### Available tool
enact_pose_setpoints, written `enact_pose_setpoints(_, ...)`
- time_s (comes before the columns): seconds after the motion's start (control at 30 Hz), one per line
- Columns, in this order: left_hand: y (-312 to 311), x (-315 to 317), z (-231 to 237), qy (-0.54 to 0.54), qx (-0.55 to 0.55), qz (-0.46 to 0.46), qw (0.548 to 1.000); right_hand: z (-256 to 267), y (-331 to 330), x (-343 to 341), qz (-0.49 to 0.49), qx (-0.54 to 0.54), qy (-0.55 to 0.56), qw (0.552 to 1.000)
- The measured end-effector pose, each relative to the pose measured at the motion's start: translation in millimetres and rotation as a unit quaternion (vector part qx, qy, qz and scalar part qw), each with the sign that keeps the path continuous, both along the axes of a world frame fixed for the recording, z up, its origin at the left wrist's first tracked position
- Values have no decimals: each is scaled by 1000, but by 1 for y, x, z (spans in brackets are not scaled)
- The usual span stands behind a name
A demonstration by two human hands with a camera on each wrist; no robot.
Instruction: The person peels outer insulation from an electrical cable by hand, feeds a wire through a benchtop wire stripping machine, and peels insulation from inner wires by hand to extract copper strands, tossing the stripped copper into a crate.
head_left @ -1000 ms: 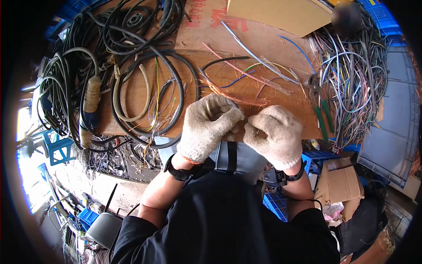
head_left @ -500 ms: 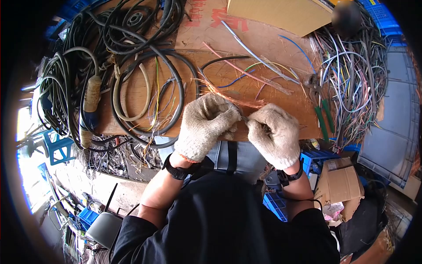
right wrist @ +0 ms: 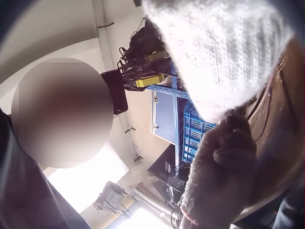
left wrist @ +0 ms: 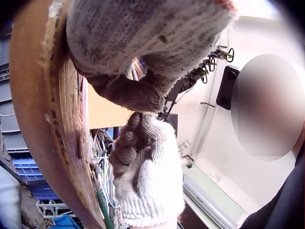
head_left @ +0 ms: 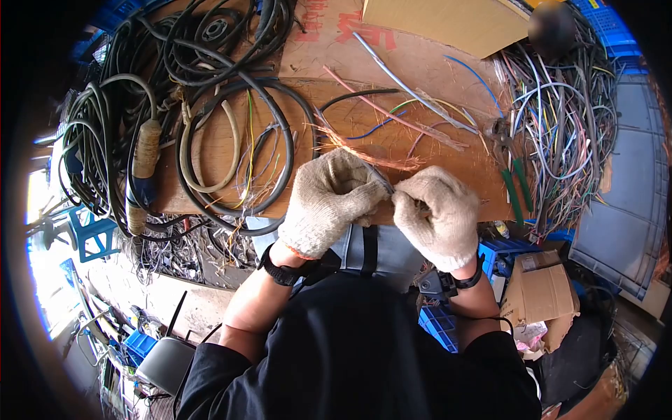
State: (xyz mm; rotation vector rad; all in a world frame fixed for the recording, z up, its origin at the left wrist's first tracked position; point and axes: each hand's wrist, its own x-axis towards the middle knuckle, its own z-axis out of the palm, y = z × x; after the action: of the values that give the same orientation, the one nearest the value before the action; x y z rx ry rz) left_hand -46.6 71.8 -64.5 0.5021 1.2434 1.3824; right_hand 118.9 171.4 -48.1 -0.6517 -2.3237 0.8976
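Observation:
In the head view, my gloved left hand [head_left: 327, 201] pinches a short dark grey wire [head_left: 381, 180] between thumb and fingers near the board's front edge. My gloved right hand [head_left: 439, 218] pinches the same wire's near end, its fingertips close beside the left ones. Just beyond both hands lies a frayed bundle of bare copper strands [head_left: 371, 155], overlapping the wire's far end in this view. Fingers hide most of the wire. In the left wrist view, the right-hand glove [left wrist: 150, 176] meets the left fingertips; the right wrist view shows the left-hand glove [right wrist: 224, 167] dark against the light.
Stripped wires, including a pink wire [head_left: 371, 98], lie across the wooden board [head_left: 483, 185]. Green-handled pliers [head_left: 514, 175] rest right of the hands, beside a heap of mixed wires [head_left: 556, 140]. Thick black cable coils [head_left: 280, 119] fill the left side. A cardboard box [head_left: 542, 297] stands lower right.
Both hands have shifted slightly at the board's edge and their fingertips have closed together. More of the dark grey wire shows between them, and the copper strands beyond have moved a little.

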Motion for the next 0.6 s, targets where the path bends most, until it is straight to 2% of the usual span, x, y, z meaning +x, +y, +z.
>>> enact_pose_setpoints(0.27,-1,-1,-5,-32,11,5,999,2,0,-3,-7,19,-2,1000)
enact_pose_setpoints(0.43,-1,-2,-1,-44,12,-2,999,-3,3,-1,16,154,-26,988)
enact_pose_setpoints(0.6,-1,-1,-3,-55,22,-3,998,-4,1,0,5,140,-26,990)
